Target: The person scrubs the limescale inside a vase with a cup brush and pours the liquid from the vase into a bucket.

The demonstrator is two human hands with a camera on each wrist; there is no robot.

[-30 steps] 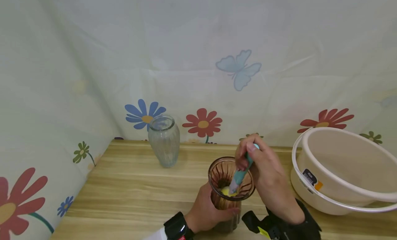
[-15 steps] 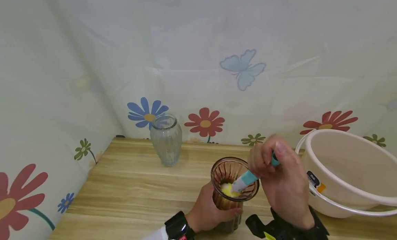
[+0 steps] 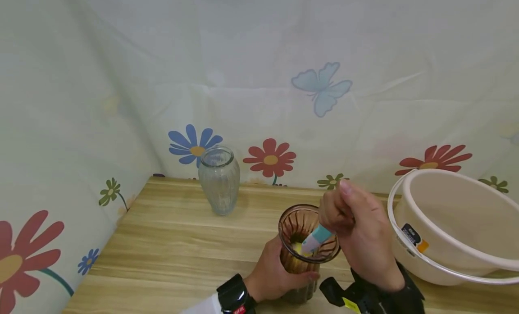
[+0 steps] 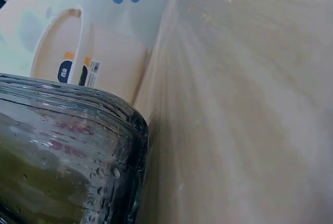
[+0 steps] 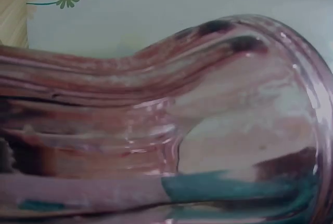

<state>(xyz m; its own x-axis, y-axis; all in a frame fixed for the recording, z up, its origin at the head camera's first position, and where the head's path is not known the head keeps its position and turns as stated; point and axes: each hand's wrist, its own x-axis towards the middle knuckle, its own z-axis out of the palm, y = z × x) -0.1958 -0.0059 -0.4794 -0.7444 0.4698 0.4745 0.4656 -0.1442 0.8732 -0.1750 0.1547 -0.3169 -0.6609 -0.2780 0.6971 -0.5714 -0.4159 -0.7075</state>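
A brown ribbed glass vase (image 3: 298,271) with a flared rim stands near the front in the head view. My left hand (image 3: 273,273) grips its side, thumb across the front. From the upper right, my right hand (image 3: 358,228) holds a bottle brush (image 3: 316,238) by its teal and pale handle. The brush slants through the mouth, its yellow head partly visible inside; the handle's top is hidden by my fingers. Droplets dot the vase's glass (image 4: 78,146) in the left wrist view. In the right wrist view, the brush handle (image 5: 208,187) shows at the vase's flared end.
A clear glass vase (image 3: 220,183) stands upright at the back left of the wooden table (image 3: 170,246). To the right is a beige bucket (image 3: 438,228) with its bail hanging at the front. A flower-printed curtain (image 3: 251,79) hangs behind.
My right hand first moved right and tilted the handle further over. Since then it has shifted slightly left, and the yellow head sits deeper. My left hand keeps its grip on the vase.
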